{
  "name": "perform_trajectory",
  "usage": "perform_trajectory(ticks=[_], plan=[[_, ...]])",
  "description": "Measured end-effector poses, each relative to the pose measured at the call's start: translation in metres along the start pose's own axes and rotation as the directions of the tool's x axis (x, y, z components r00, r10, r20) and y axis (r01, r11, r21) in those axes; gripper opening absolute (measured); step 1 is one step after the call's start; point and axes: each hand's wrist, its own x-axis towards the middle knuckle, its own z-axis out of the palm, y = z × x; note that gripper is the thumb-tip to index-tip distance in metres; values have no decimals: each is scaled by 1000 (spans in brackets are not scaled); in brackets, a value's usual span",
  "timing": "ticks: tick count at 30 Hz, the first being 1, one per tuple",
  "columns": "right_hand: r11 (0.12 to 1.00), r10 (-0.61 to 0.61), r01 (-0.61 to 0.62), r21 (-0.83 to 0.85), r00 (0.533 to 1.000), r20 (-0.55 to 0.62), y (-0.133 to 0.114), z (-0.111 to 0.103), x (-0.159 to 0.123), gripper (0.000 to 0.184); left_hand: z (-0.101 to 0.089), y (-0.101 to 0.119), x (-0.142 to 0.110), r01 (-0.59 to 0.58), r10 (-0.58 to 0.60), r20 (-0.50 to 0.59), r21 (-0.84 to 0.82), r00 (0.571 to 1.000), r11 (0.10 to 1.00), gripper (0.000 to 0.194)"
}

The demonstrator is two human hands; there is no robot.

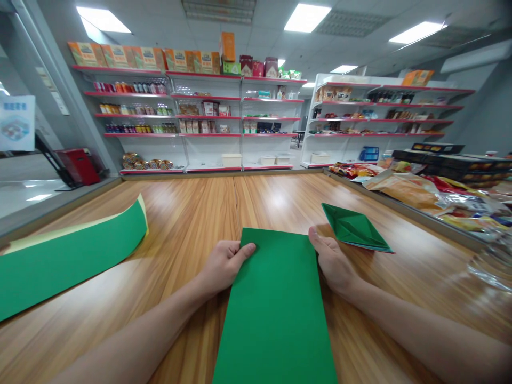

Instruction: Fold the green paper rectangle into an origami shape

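A green paper sheet [276, 309] lies flat on the wooden table [192, 213] straight in front of me. My left hand [224, 262] grips its far left edge, thumb on top and fingers curled under. On the far right edge my right hand [331, 260] holds the sheet the same way, thumb pressed on the paper. Just beyond my right hand rests a folded green paper boat [354, 228], not touched by either hand.
A stack of green and yellow sheets [68, 250] lies at the left. Snack packets [416, 189] fill a counter along the right edge. Store shelves [208, 117] with goods line the back wall. A red box [78, 165] stands far left.
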Motion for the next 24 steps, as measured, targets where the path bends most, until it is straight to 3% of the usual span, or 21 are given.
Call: perform_trajectory(ticks=[9, 15, 24], plan=[[998, -19, 25, -58, 995, 100, 5, -5, 0, 59, -3, -2, 0, 14, -15, -36, -25, 999, 1000, 49], [995, -32, 46, -93, 989, 146, -7, 1, -3, 63, -3, -2, -1, 8, -9, -53, -24, 999, 1000, 50], [997, 18, 1, -71, 966, 258, -2, 0, -2, 62, -4, 0, -2, 6, -11, -97, -51, 995, 999, 51]])
